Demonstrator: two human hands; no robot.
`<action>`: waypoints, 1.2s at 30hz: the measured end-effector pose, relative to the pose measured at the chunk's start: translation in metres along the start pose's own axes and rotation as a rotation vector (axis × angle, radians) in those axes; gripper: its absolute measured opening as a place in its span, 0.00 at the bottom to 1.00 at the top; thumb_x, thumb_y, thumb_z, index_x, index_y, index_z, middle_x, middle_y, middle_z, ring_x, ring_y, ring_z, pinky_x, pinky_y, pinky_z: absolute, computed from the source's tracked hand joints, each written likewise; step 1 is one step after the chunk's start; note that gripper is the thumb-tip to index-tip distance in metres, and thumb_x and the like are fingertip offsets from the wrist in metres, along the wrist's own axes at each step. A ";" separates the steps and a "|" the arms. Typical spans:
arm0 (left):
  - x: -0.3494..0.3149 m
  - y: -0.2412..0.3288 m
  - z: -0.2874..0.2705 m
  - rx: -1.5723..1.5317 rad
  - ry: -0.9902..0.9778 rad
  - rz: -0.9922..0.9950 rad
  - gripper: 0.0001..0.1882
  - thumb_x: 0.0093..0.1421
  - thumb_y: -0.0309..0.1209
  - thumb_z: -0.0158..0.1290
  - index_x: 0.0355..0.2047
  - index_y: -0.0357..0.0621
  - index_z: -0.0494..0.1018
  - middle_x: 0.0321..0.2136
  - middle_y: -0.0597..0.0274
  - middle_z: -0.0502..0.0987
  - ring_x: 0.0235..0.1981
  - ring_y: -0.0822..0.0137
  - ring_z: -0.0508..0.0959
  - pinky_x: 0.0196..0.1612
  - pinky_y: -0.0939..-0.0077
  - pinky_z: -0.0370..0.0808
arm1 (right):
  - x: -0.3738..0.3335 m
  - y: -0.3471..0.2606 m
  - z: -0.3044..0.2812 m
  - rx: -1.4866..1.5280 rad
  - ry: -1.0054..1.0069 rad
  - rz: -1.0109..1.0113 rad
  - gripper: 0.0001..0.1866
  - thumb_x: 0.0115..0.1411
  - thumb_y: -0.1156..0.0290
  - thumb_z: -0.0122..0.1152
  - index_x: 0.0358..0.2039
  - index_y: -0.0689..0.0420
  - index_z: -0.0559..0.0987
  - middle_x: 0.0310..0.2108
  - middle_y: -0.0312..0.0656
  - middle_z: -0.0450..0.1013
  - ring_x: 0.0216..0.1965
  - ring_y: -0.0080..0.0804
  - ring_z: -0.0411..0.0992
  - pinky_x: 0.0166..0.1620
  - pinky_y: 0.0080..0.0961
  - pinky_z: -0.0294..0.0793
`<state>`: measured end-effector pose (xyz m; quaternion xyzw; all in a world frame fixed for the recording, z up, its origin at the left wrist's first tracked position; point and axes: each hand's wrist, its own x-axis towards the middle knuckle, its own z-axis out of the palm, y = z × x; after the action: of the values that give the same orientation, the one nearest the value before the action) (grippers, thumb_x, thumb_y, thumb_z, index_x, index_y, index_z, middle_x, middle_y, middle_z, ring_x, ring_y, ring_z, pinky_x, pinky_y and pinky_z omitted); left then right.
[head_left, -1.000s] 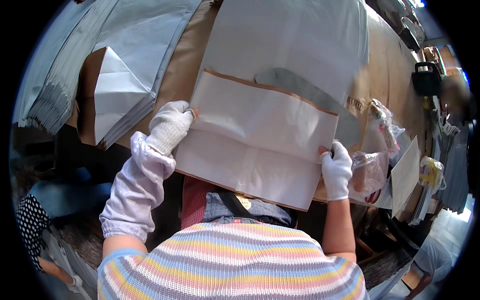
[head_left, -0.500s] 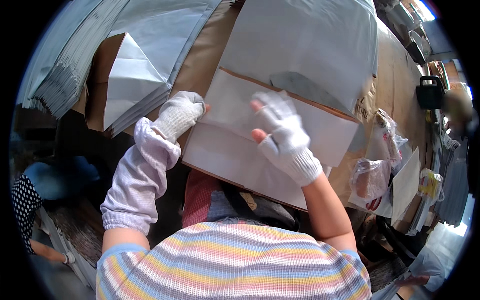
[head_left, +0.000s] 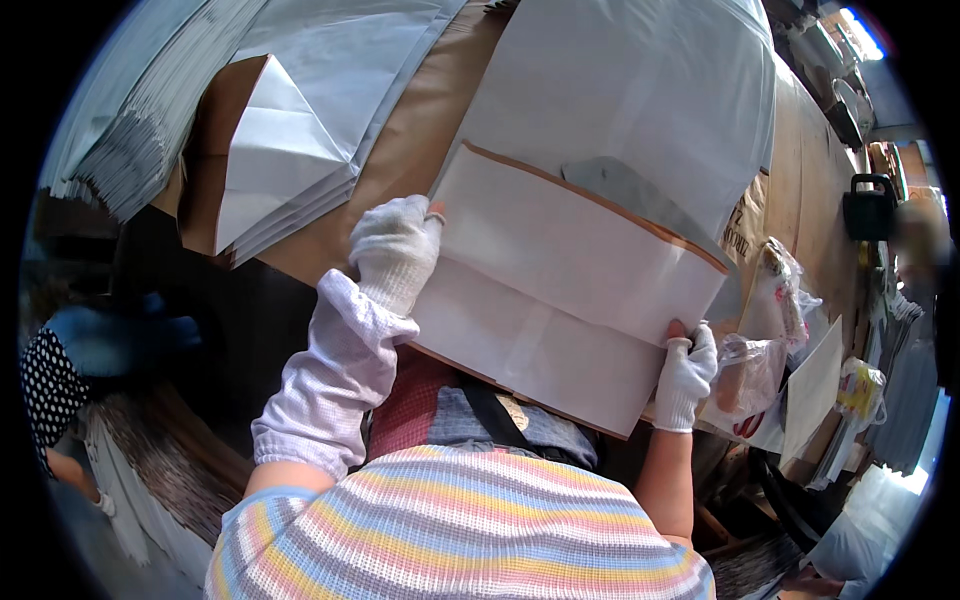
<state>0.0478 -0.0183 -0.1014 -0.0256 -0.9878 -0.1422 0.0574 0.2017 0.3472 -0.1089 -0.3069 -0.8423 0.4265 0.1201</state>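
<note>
Upper left of frame: stack of folded white sheets on the brown tabletop, untouched.

Left hand, white glove, sits at the left edge of the folded white paper piece, fingers curled over the edge, thumb near the brown-trimmed corner. Looks clamped on it.

Paper piece fills frame centre, tilted down to the right, near edge over the person's lap. A larger white sheet lies under it.

Right hand, gloved, pinches the lower right corner.

So 2 hands well apart, 1 per end, both gripping.

To do this well, my read: keep both ends level, pull the piece taut so the horizontal crease stays straight, square the corners before pressing. Gloves look slippery on paper; pinch firmly.

Right of frame: plastic-wrapped bundles, black handled object; not involved.
</note>
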 end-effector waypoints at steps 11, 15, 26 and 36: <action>0.012 0.012 0.002 0.121 -0.107 -0.135 0.16 0.66 0.44 0.54 0.31 0.45 0.78 0.30 0.52 0.82 0.36 0.45 0.82 0.41 0.48 0.77 | 0.001 -0.013 0.011 -0.303 0.132 -0.331 0.01 0.59 0.79 0.62 0.33 0.61 0.79 0.30 0.49 0.77 0.29 0.45 0.76 0.37 0.37 0.75; 0.014 0.014 0.001 0.127 -0.130 -0.158 0.17 0.66 0.45 0.53 0.33 0.44 0.79 0.34 0.49 0.83 0.38 0.43 0.82 0.43 0.46 0.76 | 0.002 -0.010 0.013 -0.384 0.120 -0.339 0.03 0.58 0.79 0.62 0.34 0.60 0.79 0.29 0.49 0.76 0.29 0.47 0.76 0.37 0.40 0.75; 0.031 0.016 -0.008 0.167 -0.284 -0.135 0.18 0.67 0.46 0.50 0.42 0.46 0.81 0.42 0.51 0.84 0.45 0.45 0.82 0.49 0.48 0.77 | 0.024 -0.044 0.048 -0.577 -0.092 -0.955 0.32 0.53 0.64 0.67 0.59 0.59 0.74 0.68 0.54 0.62 0.70 0.58 0.58 0.72 0.59 0.54; 0.026 0.070 0.043 -0.007 -0.267 1.087 0.42 0.61 0.50 0.57 0.69 0.42 0.59 0.71 0.44 0.57 0.72 0.40 0.56 0.73 0.44 0.55 | 0.034 -0.095 0.093 -0.559 -0.228 -0.890 0.39 0.50 0.51 0.69 0.56 0.65 0.74 0.60 0.56 0.67 0.66 0.59 0.61 0.68 0.54 0.61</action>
<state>0.0224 0.0623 -0.1201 -0.5493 -0.8306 -0.0908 -0.0033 0.0922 0.2658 -0.0919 0.1077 -0.9801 0.1246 0.1109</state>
